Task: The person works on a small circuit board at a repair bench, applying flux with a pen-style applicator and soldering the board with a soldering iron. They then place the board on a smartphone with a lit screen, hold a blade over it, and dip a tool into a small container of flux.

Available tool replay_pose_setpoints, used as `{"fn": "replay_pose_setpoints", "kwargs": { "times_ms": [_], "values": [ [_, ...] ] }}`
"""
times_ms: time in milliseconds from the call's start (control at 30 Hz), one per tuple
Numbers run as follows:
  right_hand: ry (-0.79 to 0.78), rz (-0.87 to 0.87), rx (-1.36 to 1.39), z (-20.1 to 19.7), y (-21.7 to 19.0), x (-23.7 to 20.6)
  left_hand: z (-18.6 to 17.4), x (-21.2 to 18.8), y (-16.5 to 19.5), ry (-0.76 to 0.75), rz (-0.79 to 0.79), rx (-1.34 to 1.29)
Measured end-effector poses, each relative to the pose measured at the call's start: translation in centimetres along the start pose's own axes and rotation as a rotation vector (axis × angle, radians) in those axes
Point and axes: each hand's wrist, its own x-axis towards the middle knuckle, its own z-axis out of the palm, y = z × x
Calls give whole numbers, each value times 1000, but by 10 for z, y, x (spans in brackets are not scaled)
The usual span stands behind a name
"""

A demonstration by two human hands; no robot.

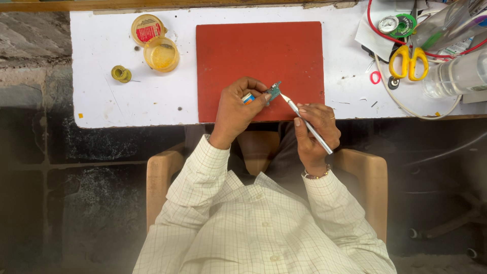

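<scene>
Red rubber matting point(259, 56) lies on the white table point(101, 101) just beyond both hands. The left hand point(238, 109) is closed around a small green circuit board point(274, 91), pinching it between thumb and fingertips, with a bit of blue and orange showing inside the grip (what that bit is, I cannot tell). The right hand point(317, 129) grips a slim silver knife-like tool point(307, 123) like a pen, its pointed tip almost touching the board's right edge. Well to the left of the left hand sit a round yellow tin point(161, 53) of amber paste and, touching it, its lid point(147, 28) with a red label; a small yellow reel point(121, 73) lies nearer the table's left edge. Beyond the right hand, to its right, are yellow-handled scissors point(408, 62), a green round roll point(404, 24), a clear plastic bottle point(456, 76) on its side, and red and white wires.
</scene>
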Motion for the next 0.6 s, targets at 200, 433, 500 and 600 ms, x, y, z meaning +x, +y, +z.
{"fn": "replay_pose_setpoints", "kwargs": {
  "times_ms": [200, 433, 500, 600],
  "values": [
    [6, 5, 10, 2, -4, -4, -3, -4, -3, -4, 27, -4],
    [82, 171, 206, 0, -6, -15, -10, -10, -4, -4, 22, 18],
    [167, 252, 270, 2, 0, -17, -14, -10, -7, -5, 17, 27],
    [267, 372, 476, 2, 35, -45, -10, -13, -46, -8, 27, 36]
  ]
}}
